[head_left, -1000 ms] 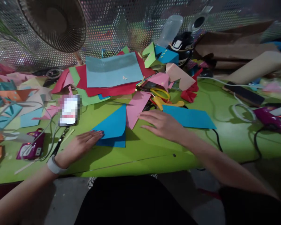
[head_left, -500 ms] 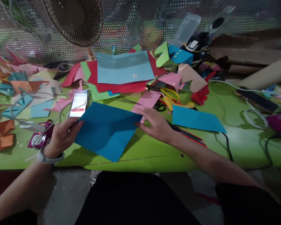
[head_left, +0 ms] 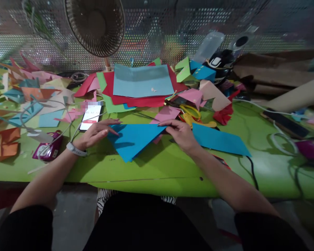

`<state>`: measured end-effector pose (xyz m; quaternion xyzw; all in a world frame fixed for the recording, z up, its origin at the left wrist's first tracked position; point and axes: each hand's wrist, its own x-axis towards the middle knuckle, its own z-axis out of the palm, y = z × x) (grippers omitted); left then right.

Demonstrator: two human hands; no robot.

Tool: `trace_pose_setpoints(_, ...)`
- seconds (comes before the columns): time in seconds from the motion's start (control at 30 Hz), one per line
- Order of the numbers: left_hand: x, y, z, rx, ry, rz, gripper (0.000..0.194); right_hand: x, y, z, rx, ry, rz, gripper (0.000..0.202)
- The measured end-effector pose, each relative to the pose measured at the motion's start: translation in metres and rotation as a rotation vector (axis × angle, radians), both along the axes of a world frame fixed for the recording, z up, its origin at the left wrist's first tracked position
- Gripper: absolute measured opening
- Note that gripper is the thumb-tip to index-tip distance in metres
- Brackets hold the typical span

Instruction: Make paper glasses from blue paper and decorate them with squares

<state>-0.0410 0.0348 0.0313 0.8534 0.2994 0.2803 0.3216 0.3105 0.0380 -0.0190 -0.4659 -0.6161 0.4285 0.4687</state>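
Note:
A blue sheet of paper [head_left: 136, 139], doubled over into a triangle with its point toward me, lies on the green table [head_left: 157, 170]. At its right corner my right hand [head_left: 181, 134] pinches the paper between thumb and fingers. My left hand [head_left: 96, 132] is at the left corner with fingers spread, the fingertips over the paper. Right of my right hand lies a second blue piece [head_left: 219, 139]. A lit phone [head_left: 91, 116] rests just behind my left hand.
Behind the hands sits a stack of coloured sheets [head_left: 143, 82], with a fan [head_left: 95, 26] beyond. Yellow-handled scissors [head_left: 191, 111] lie behind my right hand. Paper cutouts [head_left: 39, 94] and a purple device [head_left: 48, 146] are at left.
The blue sheet has gone from spread out to folded into a triangle. My left hand has moved right and its fingers have opened; my right hand now pinches the right corner.

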Motion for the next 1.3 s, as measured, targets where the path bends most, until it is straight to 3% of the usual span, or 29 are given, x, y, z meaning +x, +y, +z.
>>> trace_pose_setpoints(0.1,0.01,-0.001,-0.006,0.081,0.087,0.202,0.044,0.001,0.0,-0.001,0.062,0.012,-0.004,0.016)
trace_pose_setpoints(0.23,0.022,0.007,0.006,0.068,0.245,0.276,0.071,0.003,-0.001,-0.001,0.078,0.065,-0.027,0.014)
trace_pose_setpoints(0.37,0.03,0.026,0.023,-0.202,0.384,0.144,0.063,0.003,-0.002,0.001,0.106,0.111,0.002,0.011)
trace_pose_setpoints(0.43,0.034,0.035,0.026,-0.276,0.382,0.084,0.049,0.003,-0.002,0.003,0.102,0.152,0.004,0.008)
trace_pose_setpoints(0.57,0.042,0.04,0.03,-0.281,0.307,0.038,0.029,0.002,-0.002,0.01,0.005,0.396,0.023,0.024)
trace_pose_setpoints(0.73,0.052,0.028,0.041,-0.079,0.249,0.106,0.025,-0.006,-0.005,0.011,-0.063,0.554,0.029,0.027)
trace_pose_setpoints(0.87,0.06,0.004,0.048,0.41,0.235,0.158,0.023,-0.003,-0.006,0.015,0.084,0.452,0.033,0.025)
trace_pose_setpoints(0.97,0.065,-0.02,0.043,0.791,0.279,0.11,0.02,0.008,-0.005,0.023,0.238,0.384,0.068,0.022)
trace_pose_setpoints(1.07,0.067,-0.036,0.026,1.024,0.325,0.054,0.022,0.014,-0.006,0.03,0.356,0.335,0.106,0.021)
trace_pose_setpoints(1.17,0.067,-0.037,0.009,1.014,0.316,0.128,0.023,0.013,-0.016,0.035,0.528,0.19,0.17,0.005)
trace_pose_setpoints(1.3,0.063,-0.029,0.003,0.888,0.38,0.198,0.031,0.005,-0.039,0.045,0.824,-0.121,0.278,0.018)
